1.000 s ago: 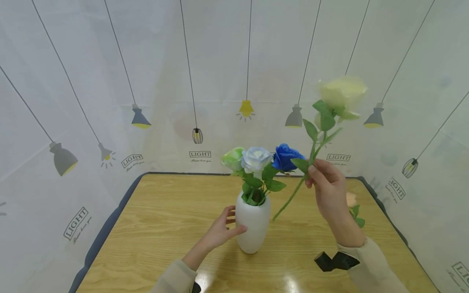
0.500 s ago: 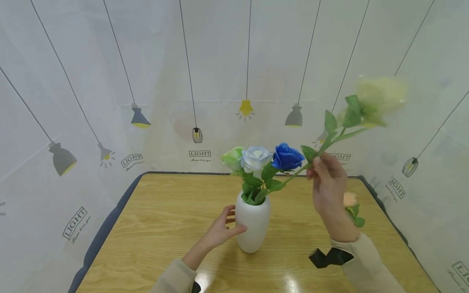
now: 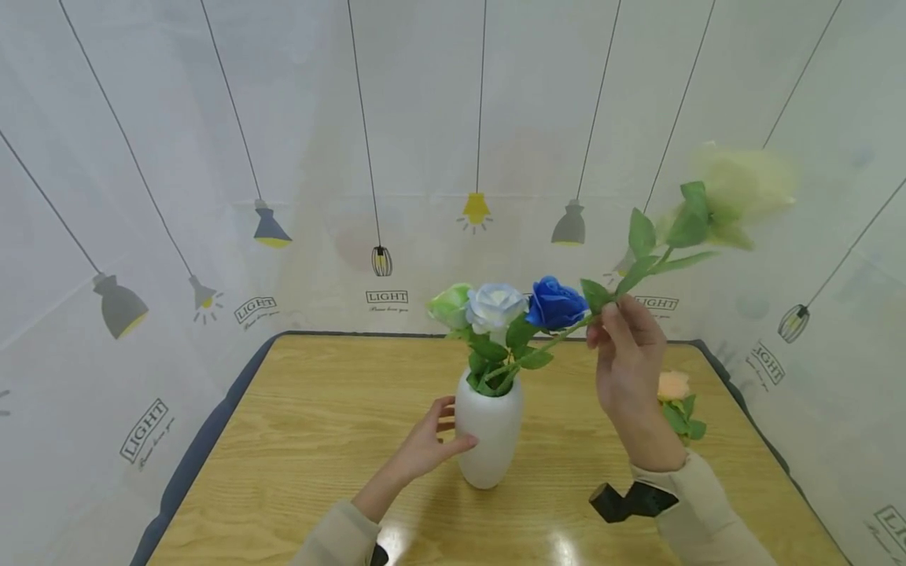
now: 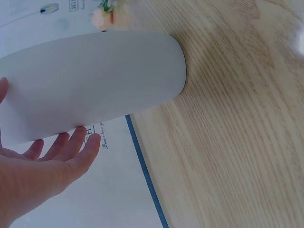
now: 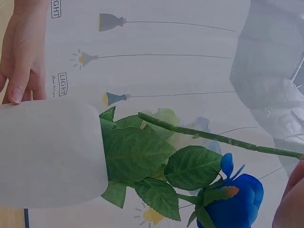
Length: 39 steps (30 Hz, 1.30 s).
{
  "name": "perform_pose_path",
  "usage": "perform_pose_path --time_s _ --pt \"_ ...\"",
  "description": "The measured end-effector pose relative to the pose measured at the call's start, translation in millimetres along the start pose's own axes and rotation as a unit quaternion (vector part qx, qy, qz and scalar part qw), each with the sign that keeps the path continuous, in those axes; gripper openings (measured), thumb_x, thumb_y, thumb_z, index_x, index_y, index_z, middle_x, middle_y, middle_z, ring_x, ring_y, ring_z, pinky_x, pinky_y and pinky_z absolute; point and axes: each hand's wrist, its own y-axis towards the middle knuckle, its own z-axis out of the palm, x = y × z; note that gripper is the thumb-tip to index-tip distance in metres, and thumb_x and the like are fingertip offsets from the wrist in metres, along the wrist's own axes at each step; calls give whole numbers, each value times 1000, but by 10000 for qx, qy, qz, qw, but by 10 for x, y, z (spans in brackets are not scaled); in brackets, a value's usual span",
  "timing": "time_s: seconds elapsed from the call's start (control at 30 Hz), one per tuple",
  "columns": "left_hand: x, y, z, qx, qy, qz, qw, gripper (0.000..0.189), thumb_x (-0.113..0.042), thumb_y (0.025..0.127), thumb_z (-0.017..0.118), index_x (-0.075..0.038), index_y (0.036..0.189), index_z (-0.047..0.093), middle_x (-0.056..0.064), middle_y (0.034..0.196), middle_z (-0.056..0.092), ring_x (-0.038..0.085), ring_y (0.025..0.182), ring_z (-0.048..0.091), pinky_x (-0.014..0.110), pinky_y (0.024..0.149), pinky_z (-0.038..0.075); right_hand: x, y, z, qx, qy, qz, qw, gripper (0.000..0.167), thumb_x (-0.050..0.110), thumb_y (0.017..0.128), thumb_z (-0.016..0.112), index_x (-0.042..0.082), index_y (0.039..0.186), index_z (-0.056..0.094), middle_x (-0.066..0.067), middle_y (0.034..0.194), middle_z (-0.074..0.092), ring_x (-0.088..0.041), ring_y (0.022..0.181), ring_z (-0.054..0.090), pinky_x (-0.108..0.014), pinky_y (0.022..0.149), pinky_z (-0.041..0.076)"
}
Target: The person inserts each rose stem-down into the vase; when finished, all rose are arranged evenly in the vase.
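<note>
A white vase (image 3: 490, 440) stands upright on the table, holding a green-white rose (image 3: 451, 306), a pale blue rose (image 3: 495, 306) and a blue rose (image 3: 557, 303). My left hand (image 3: 425, 446) holds the vase's side, thumb in front; the left wrist view shows several fingertips touching the vase wall (image 4: 109, 80). Between thumb and fingers, my right hand (image 3: 628, 362) pinches the stem of a pale yellow rose (image 3: 743, 192), its blurred bloom tilted up to the right. In the right wrist view, the bare stem (image 5: 218, 137) ends near the leaves outside the vase mouth.
A peach rose (image 3: 674, 385) with green leaves lies on the wooden table (image 3: 318, 409) beyond my right forearm. White sheeting (image 3: 425, 118) printed with lamps surrounds the table on the back and sides. A black device (image 3: 630, 501) sits at my right wrist.
The pale yellow rose has tipped over to the right, and its stem end has swung up and left to the vase mouth. My right hand has shifted slightly; my left hand stays on the vase.
</note>
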Motion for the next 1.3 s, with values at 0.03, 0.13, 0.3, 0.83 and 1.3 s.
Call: perform_pose_path --time_s 0.03,0.13,0.3,0.83,1.3 --pt "-2 0 0 -1 -2 3 10000 68 -24 81 65 2 132 27 24 126 36 43 112 38 55 86 33 -6 1 6 3 -42 -50 10000 17 -7 81 59 1 94 67 -8 78 63 -16 57 56 -21 51 43" --pt "-2 2 1 5 6 6 10000 68 -24 82 65 2 132 27 24 127 36 42 112 38 55 85 33 -40 -12 6 108 -490 -222 9985 20 -9 81 57 1 95 66 -7 80 63 -15 57 55 -21 50 43" --pt "13 7 4 28 31 5 10000 69 -25 82 64 1 133 26 23 127 36 41 112 39 55 85 33 -91 -64 -10 542 -1793 -167 9822 28 -15 82 51 4 95 67 -4 78 63 -13 56 52 -19 49 41" --pt "49 17 11 31 9 36 10000 68 -28 82 64 -2 132 27 22 127 36 41 112 39 54 85 34 -292 -178 41 2582 -5639 1148 7760 16 14 85 60 8 99 65 4 69 56 -11 54 47 -26 45 40" --pt "142 62 0 82 114 42 9999 71 -29 82 64 -2 134 24 22 128 35 41 112 38 57 84 33 -558 -352 -56 2968 -6044 918 7336 9 10 77 67 5 85 69 2 77 52 -8 63 45 -25 52 41"
